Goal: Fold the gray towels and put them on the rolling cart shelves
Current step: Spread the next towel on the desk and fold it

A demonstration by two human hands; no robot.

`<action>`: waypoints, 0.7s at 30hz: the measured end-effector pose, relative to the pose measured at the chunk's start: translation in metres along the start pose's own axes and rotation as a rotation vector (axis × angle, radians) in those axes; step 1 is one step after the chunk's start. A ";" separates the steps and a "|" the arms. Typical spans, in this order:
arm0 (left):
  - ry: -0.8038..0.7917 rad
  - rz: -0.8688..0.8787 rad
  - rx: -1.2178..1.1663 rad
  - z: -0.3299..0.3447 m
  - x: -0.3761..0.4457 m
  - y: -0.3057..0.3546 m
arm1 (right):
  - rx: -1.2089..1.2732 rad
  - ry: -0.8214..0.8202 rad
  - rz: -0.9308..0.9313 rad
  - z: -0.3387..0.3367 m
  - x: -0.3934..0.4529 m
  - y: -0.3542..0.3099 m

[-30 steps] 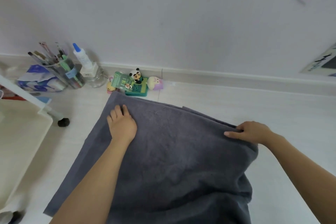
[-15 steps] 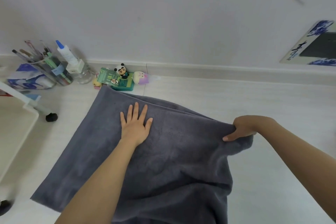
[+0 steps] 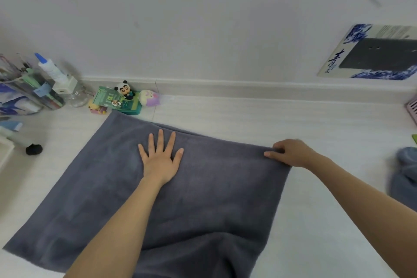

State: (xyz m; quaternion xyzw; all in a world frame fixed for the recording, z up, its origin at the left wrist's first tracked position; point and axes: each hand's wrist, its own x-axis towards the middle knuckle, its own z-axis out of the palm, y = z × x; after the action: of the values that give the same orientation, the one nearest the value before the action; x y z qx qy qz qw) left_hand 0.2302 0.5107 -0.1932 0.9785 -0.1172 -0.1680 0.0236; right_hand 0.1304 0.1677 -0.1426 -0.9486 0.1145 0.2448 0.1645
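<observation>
A dark gray towel (image 3: 203,198) lies doubled over on the pale floor, its far edge running from the toys at the left to the right corner. My left hand (image 3: 160,158) presses flat on it near the far edge, fingers spread. At the far right corner my right hand (image 3: 291,152) grips the towel, thumb on top and fingers curled over the edge. A second gray towel (image 3: 404,178) lies bunched at the right border. The white rolling cart (image 3: 5,151) shows only as a corner at the left edge, with a black caster (image 3: 33,149).
Along the wall at the left stand a clear cup of pens (image 3: 29,88), a glue bottle (image 3: 56,74), a glass jar (image 3: 77,97) and small toys with a panda figure (image 3: 124,91). A blue-patterned box (image 3: 372,52) leans on the wall at the right. A pink basket (image 3: 411,108) sits at the right edge.
My right hand pulled the far right corner outward and down, flattening the raised fold. My left hand opened flat and slid right along the far edge. The view shifted to the right.
</observation>
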 end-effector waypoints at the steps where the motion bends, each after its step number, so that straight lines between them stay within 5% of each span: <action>1: -0.030 -0.021 -0.009 -0.001 0.002 0.003 | -0.141 0.118 0.012 0.002 0.003 0.001; 3: -0.081 -0.055 -0.059 -0.004 0.004 0.011 | -0.321 0.275 0.049 0.008 0.010 -0.001; 9: 0.137 0.105 -0.108 0.003 -0.025 0.049 | -0.114 0.642 -0.073 0.053 -0.004 -0.024; 12: 0.094 0.162 -0.020 0.018 -0.040 0.062 | -0.160 0.519 -0.218 0.091 -0.028 -0.031; 21: 0.043 0.194 -0.058 0.015 -0.045 0.093 | -0.253 0.356 -0.082 0.071 -0.010 0.010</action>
State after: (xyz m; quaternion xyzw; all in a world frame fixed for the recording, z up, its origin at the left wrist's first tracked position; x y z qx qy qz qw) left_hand 0.1636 0.4306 -0.1844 0.9649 -0.2060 -0.1470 0.0705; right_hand 0.0881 0.1859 -0.1989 -0.9939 0.0713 0.0788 0.0309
